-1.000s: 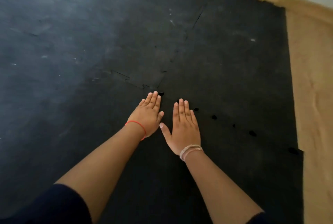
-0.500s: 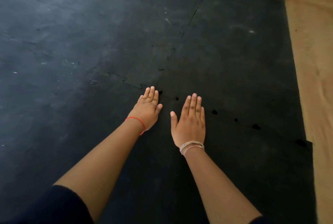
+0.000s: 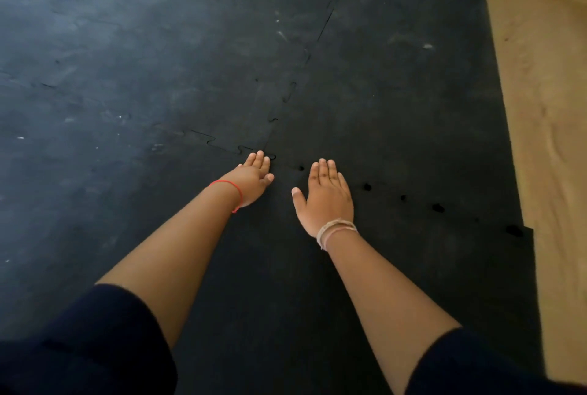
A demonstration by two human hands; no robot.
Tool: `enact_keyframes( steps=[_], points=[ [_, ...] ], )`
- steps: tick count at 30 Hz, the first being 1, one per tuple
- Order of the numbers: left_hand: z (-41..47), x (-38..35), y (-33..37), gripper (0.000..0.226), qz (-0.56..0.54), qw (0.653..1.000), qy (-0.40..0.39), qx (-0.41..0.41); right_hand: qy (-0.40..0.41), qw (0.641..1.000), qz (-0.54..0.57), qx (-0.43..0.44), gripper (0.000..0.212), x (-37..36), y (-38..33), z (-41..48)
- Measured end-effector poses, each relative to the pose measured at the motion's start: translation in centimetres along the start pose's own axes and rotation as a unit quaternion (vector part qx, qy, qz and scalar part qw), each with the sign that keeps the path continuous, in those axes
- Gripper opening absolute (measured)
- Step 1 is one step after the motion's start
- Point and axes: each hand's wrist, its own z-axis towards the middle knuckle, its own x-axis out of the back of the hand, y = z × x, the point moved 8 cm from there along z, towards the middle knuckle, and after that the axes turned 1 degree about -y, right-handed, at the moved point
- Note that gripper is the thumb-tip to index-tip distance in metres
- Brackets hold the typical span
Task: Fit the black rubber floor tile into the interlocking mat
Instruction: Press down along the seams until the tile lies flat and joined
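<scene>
The black rubber floor tile (image 3: pixel 317 283) lies flat under my arms at the near right of the interlocking mat (image 3: pixel 158 77). Its far edge runs along a seam with small dark gaps (image 3: pixel 367 186) between the teeth. My left hand (image 3: pixel 252 183), with a red thread at the wrist, rests flat at the corner where the seams meet. My right hand (image 3: pixel 327 196), with pale bracelets, lies palm down on the tile just short of that seam. Neither hand holds anything.
A second laid tile (image 3: pixel 397 93) fills the far right, with a toothed seam (image 3: pixel 289 93) beside it. Bare wooden floor (image 3: pixel 549 124) borders the mat on the right and at the back. The tile's right edge juts slightly past the mat's edge (image 3: pixel 527 236).
My right hand has slid to the right along the seam, away from my left hand. My left hand has stayed at the corner.
</scene>
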Motion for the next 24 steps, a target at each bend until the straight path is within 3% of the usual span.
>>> enact_keyframes(
  steps=[4,10,17,24],
  points=[
    [-1.5,-2.1,0.6,0.062,0.029,0.995,0.092,-0.011,-0.077,0.992,-0.074,0.068,0.074,-0.2,0.0,-0.9],
    [-0.7,-1.4,0.4,0.055,0.027,0.999,0.025,0.000,-0.233,0.958,-0.138,0.091,0.113,-0.7,0.2,-0.2],
    [-0.6,-1.0,0.7,0.054,0.028,0.999,-0.015,0.022,-0.266,0.947,-0.164,0.072,0.118,-1.1,-0.1,0.4],
    [-1.8,-1.9,0.8,0.058,0.046,0.998,0.037,0.003,-0.223,0.959,-0.141,0.100,0.104,-1.0,-0.6,-1.0]
  ],
)
